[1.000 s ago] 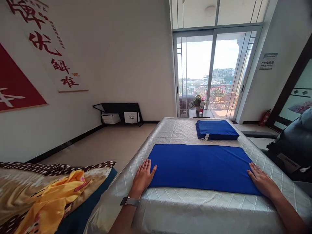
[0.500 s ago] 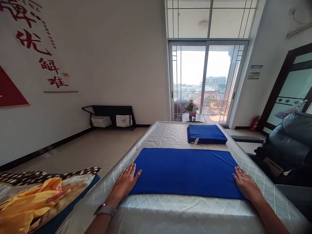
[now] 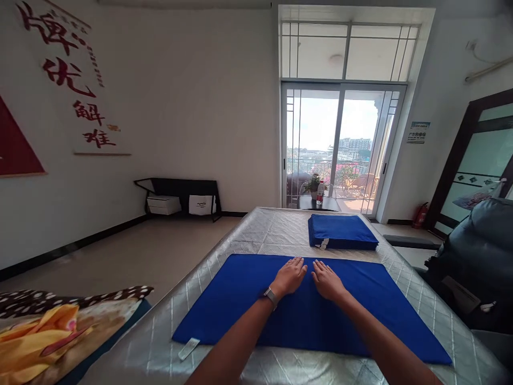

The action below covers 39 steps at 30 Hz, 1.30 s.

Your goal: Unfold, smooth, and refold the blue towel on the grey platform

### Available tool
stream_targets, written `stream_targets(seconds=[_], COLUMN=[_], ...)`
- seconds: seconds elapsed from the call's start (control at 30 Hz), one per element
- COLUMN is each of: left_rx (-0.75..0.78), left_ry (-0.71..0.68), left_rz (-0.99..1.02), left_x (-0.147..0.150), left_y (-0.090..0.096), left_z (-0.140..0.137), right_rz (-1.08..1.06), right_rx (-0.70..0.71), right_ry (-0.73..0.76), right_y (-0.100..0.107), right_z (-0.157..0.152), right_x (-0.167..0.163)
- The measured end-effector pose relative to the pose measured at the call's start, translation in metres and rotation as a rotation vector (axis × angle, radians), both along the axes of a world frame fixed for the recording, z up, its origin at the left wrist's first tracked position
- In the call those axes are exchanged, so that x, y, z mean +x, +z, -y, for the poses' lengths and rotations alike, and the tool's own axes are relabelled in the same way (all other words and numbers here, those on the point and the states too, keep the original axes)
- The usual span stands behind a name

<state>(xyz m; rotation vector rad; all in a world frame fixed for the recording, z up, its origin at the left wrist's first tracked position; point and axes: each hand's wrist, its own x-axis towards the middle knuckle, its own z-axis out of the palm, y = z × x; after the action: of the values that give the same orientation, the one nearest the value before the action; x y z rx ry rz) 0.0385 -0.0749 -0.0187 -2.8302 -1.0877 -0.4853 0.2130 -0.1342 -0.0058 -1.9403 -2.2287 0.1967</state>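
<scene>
A blue cloth (image 3: 224,305) lies spread flat on the table's silvery quilted cover, with a white tag (image 3: 188,348) sticking out by its near left corner. My left hand (image 3: 289,275), with a watch at the wrist, rests palm down on the cloth near the middle of its far edge. Just to its right, my right hand (image 3: 327,280) lies the same way, a small gap between the two. Both hands have their fingers stretched out and grip nothing. Beyond the cloth sits a neat stack of folded blue cloths (image 3: 342,231) with white tags.
The table cover (image 3: 268,227) runs on toward a small dark table (image 3: 306,203) with a plant and a bottle (image 3: 320,192). To the left is a yellow cloth (image 3: 48,334) on bedding. A black padded chair (image 3: 487,235) stands at the right.
Both hands have moved inward from the cloth's two sides to the middle of its far edge. The cloth now reaches nearer and wider, its near left tag showing. My view has tilted up slightly.
</scene>
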Motion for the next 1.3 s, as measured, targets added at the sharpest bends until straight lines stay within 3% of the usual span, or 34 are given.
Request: stream_targets(seconds=[0.1,0.27,0.6,0.97,1.3], left_rx=[0.015,-0.017,-0.084,-0.151,-0.153], left_ry=[-0.008,0.031,0.126,0.326,0.566], left_rz=[0.014,0.039,0.058,-0.029,-0.028], left_x=[0.026,0.027,0.011,-0.057,-0.162], left_y=[-0.01,-0.034,-0.05,-0.039,-0.029], left_z=[-0.016,-0.026,-0.042,-0.058,-0.076], right_rz=[0.027,0.037,-0.007,0.048,0.089], right_rx=[0.025,0.056,-0.011,-0.038,0.006], right_ry=[0.049,0.077,-0.049,-0.247,-0.423], right_y=[-0.011,-0.029,-0.022,-0.026,-0.037], right_z=[-0.03,-0.042,-0.039,-0.019,0.009], right_x=[-0.018,-0.016,-0.003,0.094,0.212])
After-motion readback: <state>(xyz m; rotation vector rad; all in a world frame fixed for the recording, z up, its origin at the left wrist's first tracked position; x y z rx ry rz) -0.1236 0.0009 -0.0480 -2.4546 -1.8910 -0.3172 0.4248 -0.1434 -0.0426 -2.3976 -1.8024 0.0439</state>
